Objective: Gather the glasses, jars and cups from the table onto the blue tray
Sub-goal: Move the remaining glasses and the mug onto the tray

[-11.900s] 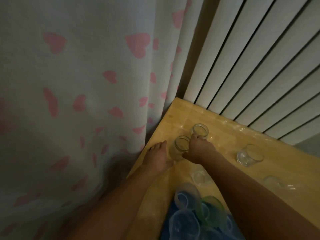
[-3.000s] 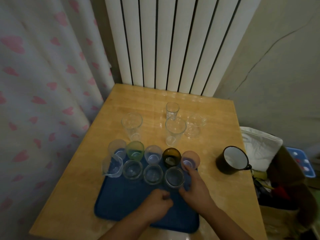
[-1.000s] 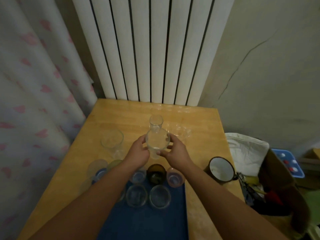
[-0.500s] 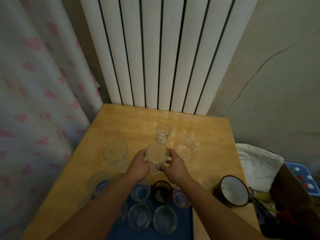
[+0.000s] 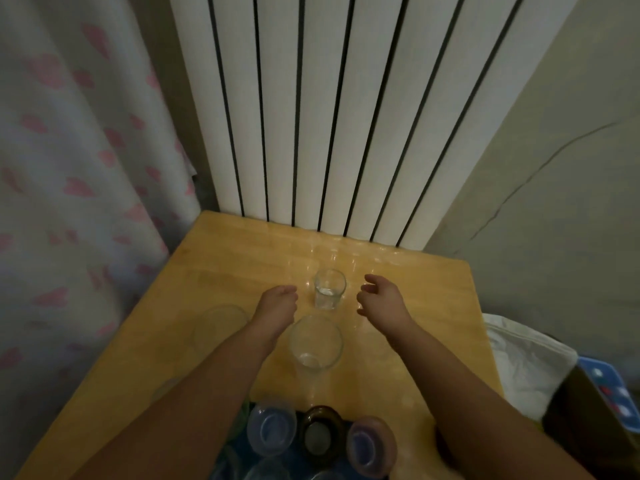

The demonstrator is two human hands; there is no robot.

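Note:
A small clear glass [image 5: 329,289] stands upright far out on the wooden table [image 5: 228,258]. My left hand [image 5: 277,304] is just left of it and my right hand [image 5: 381,301] just right, both with fingers apart and neither touching it. A taller clear glass [image 5: 316,346] stands nearer, between my forearms. Another clear glass [image 5: 220,323] stands left of my left arm. At the bottom edge several cups sit on the blue tray [image 5: 301,459]: a clear one [image 5: 272,433], a dark brown one [image 5: 322,434] and a pinkish one [image 5: 372,445].
A white radiator [image 5: 346,116] rises behind the table's far edge. A curtain with pink hearts [image 5: 69,168] hangs at the left. A white bag [image 5: 526,362] and a box [image 5: 595,420] lie past the table's right edge.
Both hands have let go of the taller glass, which now stands nearer me, and have reached forward to either side of the small glass. The view has tilted up.

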